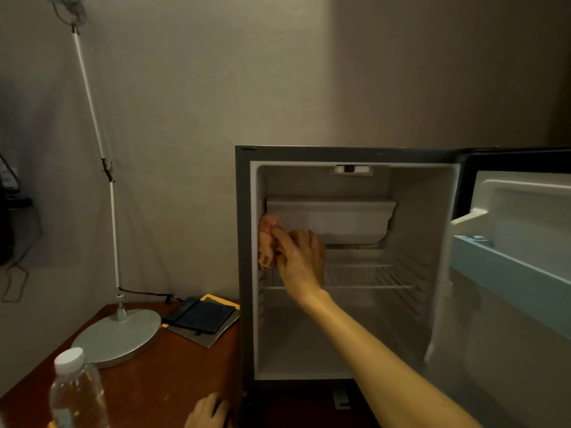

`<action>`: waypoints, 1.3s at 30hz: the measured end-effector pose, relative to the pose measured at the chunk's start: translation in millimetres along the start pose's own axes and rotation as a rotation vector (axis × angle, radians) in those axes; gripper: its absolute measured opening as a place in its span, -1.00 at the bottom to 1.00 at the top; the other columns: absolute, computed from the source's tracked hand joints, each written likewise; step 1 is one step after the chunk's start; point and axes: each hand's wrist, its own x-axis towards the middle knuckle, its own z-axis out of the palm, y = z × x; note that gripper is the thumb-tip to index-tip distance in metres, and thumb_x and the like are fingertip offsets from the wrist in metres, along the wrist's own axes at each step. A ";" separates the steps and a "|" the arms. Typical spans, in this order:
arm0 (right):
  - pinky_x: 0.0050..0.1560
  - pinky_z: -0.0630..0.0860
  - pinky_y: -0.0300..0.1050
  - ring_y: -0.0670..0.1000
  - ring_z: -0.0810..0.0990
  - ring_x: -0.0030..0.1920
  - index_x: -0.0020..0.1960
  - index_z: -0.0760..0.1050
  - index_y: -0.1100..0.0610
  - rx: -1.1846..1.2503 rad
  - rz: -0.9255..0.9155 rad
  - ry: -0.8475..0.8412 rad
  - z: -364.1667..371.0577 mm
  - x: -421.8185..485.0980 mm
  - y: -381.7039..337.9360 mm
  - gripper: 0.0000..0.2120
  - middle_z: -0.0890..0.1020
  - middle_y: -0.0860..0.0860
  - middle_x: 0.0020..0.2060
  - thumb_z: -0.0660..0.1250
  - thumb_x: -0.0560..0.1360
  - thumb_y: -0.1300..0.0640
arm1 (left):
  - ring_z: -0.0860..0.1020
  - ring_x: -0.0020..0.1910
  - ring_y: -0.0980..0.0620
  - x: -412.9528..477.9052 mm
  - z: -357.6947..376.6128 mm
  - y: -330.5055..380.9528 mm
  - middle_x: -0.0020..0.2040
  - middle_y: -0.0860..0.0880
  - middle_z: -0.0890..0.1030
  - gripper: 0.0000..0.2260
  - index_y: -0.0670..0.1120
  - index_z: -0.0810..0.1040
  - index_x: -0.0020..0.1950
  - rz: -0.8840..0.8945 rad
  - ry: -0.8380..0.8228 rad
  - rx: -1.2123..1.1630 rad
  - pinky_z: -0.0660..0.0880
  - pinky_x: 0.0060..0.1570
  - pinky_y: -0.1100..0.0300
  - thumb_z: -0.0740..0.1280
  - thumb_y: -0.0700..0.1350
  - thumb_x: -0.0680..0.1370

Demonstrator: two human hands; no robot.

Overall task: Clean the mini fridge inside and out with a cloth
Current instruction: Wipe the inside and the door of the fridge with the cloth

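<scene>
**While wiping the left inner wall, press flat and work downward**

With the right hand (301,261) curled round the bunched pinkish cloth (267,242) and pushing it against the left inner wall of the mini fridge (244,273), just under the left end of the white freezer box (330,220), spread the cloth wider for fuller contact. Wipe in overlapping strokes from far to near, then drop lower, past the ribs moulded into that wall. Fold to a fresh face once soiled. Judging from the open, bare cabinet, expect most of the job ahead: far wall, right wall, floor, door lining, outside.

With the left hand (208,410) lying loose on the near edge of the desk (173,366), fingers relaxed and holding nothing, use it for balance.

Mind the wire shelf (370,276) just right of the working hand: likely to snag the cloth, so lift it out, if removable, before doing the lower half. Watch the open door (525,205) swung out to the right, with its pale blue rack (509,273) jutting toward the near side. Leave room on the left for the lamp base (119,335), the dark notebook (200,315) just beside the fridge, and the capped water bottle (75,393) at the near left, easy to knock when drawing an arm back
</scene>
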 end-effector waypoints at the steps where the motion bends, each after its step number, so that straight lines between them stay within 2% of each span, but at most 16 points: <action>1: 0.04 0.43 0.15 0.31 0.41 0.12 0.32 0.46 -0.04 0.017 -0.010 0.008 -3.6 0.9 -2.5 -0.54 0.53 0.16 0.01 0.37 0.44 0.17 | 0.37 0.38 -0.05 -3.0 -6.0 -0.1 0.49 0.20 0.10 -0.20 -0.29 0.34 0.41 -0.058 -0.064 -0.059 0.15 0.43 0.04 0.08 0.39 0.51; 3: 0.06 0.44 0.22 0.37 0.38 0.17 0.33 0.46 -0.05 0.032 -0.021 0.036 -13.3 8.8 -7.0 -0.57 0.55 0.21 0.03 0.34 0.48 0.17 | 0.31 0.41 0.05 -29.2 -19.2 10.9 0.46 0.17 0.20 -0.49 -0.04 0.36 0.44 0.008 0.020 -0.071 0.18 0.39 0.20 0.13 0.23 0.59; 5: 0.00 0.49 0.28 0.43 0.43 0.17 0.28 0.52 -0.02 -0.003 -0.030 0.104 -21.6 14.9 -11.6 -0.60 0.58 0.26 0.02 0.38 0.46 0.18 | 0.26 0.43 0.10 -23.7 -24.2 15.3 0.45 0.11 0.26 -0.59 0.13 0.32 0.44 0.070 0.053 -0.016 0.21 0.36 0.25 0.22 0.12 0.59; 7: -0.12 0.54 0.30 0.46 0.48 0.13 0.20 0.55 0.01 -0.041 -0.082 0.182 -25.7 12.2 -14.2 -0.70 0.60 0.26 -0.01 0.34 0.47 0.16 | 0.26 0.45 0.02 -14.0 -4.0 7.4 0.49 -0.13 0.19 -0.46 0.06 0.32 0.39 -0.016 -0.066 -0.008 0.31 0.36 0.01 0.41 0.13 0.47; 8: -0.14 0.54 0.31 0.46 0.48 0.14 0.20 0.54 0.00 -0.044 -0.104 0.186 -26.9 8.3 -14.3 -0.71 0.60 0.24 0.00 0.25 0.50 0.13 | 0.25 0.46 -0.01 -14.4 -9.3 8.0 0.50 -0.19 0.14 -0.41 0.02 0.32 0.37 -0.058 -0.029 -0.049 0.31 0.35 -0.07 0.45 0.13 0.43; 11: -0.18 0.58 0.31 0.45 0.44 0.20 0.24 0.44 -0.05 -0.043 -0.129 0.113 -22.8 -16.3 -9.2 -0.68 0.59 0.20 0.06 0.23 0.49 0.13 | 0.35 0.39 0.04 -28.7 -35.0 26.5 0.36 0.07 0.35 -0.63 0.11 0.44 0.36 0.107 0.114 -0.063 0.33 0.33 0.15 0.26 0.10 0.55; 13: -0.20 0.60 0.30 0.44 0.45 0.21 0.25 0.41 -0.08 -0.058 -0.148 0.037 -18.9 -39.2 -3.5 -0.59 0.59 0.18 0.08 0.37 0.45 0.17 | 0.63 0.01 0.02 -44.7 -49.4 33.2 0.05 0.09 0.57 -0.70 0.12 0.67 -0.01 0.183 0.233 0.084 0.57 -0.09 0.15 0.37 0.09 0.29; 15: -0.19 0.60 0.26 0.42 0.45 0.22 0.24 0.40 -0.12 -0.087 -0.188 -0.037 -15.2 -62.3 2.1 -0.49 0.59 0.15 0.10 0.48 0.38 0.17 | 0.65 -0.29 0.03 -42.1 -27.8 19.5 -0.18 0.05 0.63 -0.69 0.06 0.70 -0.28 0.131 0.168 0.126 0.53 -0.43 0.25 0.36 0.09 0.05; 16: -0.19 0.61 0.24 0.40 0.45 0.23 0.23 0.42 -0.12 -0.106 -0.218 -0.070 -13.6 -72.4 4.9 -0.47 0.59 0.14 0.11 0.51 0.35 0.16 | 0.65 -0.32 0.03 -43.6 -22.1 17.1 -0.20 0.03 0.64 -0.68 0.04 0.69 -0.30 0.117 0.057 0.167 0.52 -0.46 0.25 0.36 0.08 0.02; 22: -0.39 0.62 0.04 0.27 0.33 0.21 0.16 0.51 -0.19 -0.134 -0.198 -0.171 -5.5 -111.3 8.2 -0.54 0.56 0.08 0.08 0.53 0.32 0.09 | 0.65 -0.30 -0.04 -42.3 -19.6 17.0 -0.18 -0.05 0.64 -0.61 -0.03 0.68 -0.27 0.164 0.224 0.164 0.52 -0.44 0.22 0.63 -0.05 -0.04; 24: -0.33 0.62 0.03 0.29 0.43 0.19 0.17 0.48 -0.21 -0.147 -0.185 -0.219 0.3 -122.8 9.5 -0.50 0.54 0.09 0.10 0.54 0.30 0.06 | 0.65 -0.25 -0.05 -43.3 -19.4 15.7 -0.14 -0.04 0.63 -0.61 -0.03 0.68 -0.24 0.172 0.226 0.123 0.54 -0.40 0.20 0.64 -0.09 -0.02; 27: -0.21 0.63 0.08 0.28 0.57 0.12 0.14 0.49 -0.28 -0.246 -0.121 -0.440 13.7 -148.9 16.1 -0.40 0.60 0.07 0.10 0.61 0.17 -0.01 | 0.64 -0.21 -0.06 -44.4 -15.9 10.8 -0.10 -0.03 0.62 -0.64 -0.05 0.68 -0.18 0.190 0.250 0.091 0.56 -0.35 0.17 0.60 -0.10 0.06; 30: -0.19 0.61 0.16 0.27 0.51 0.12 0.01 0.58 -0.29 -0.326 -0.042 -0.585 35.0 -174.7 27.7 -0.41 0.63 -0.01 -0.07 0.62 0.02 0.00 | 0.64 -0.21 -0.04 -43.5 -15.7 11.1 -0.11 -0.02 0.62 -0.69 -0.04 0.68 -0.18 0.175 0.238 0.098 0.55 -0.34 0.18 0.54 -0.05 0.11; 34: -0.08 0.60 0.23 0.27 0.49 0.17 0.08 0.54 -0.28 -0.315 -0.076 -0.632 41.5 -171.3 38.7 -0.55 0.60 0.00 0.02 0.48 0.20 -0.07 | 0.64 -0.24 -0.02 -45.2 -20.3 13.3 -0.14 -0.02 0.63 -0.71 -0.03 0.69 -0.21 0.188 0.241 0.115 0.53 -0.38 0.22 0.44 0.00 0.11; 36: 0.22 0.35 0.39 0.34 0.24 0.39 0.31 0.38 -0.23 -0.228 -0.069 -0.699 44.8 -166.2 44.6 -0.53 0.46 0.08 0.28 0.30 0.42 0.01 | 0.65 -0.24 0.02 -45.5 -20.5 15.5 -0.14 0.00 0.63 -0.67 -0.01 0.70 -0.21 0.199 0.245 0.129 0.53 -0.38 0.25 0.54 0.02 0.06; 39: 0.41 0.02 0.28 0.29 -0.04 0.49 0.45 0.18 -0.22 -0.200 0.023 -0.779 50.8 -164.6 46.5 -0.49 0.22 0.09 0.46 0.19 0.55 0.02 | 0.64 -0.23 0.04 -42.9 -18.8 13.5 -0.13 0.02 0.64 -0.69 0.02 0.70 -0.21 0.192 0.238 0.150 0.53 -0.37 0.26 0.48 0.06 0.09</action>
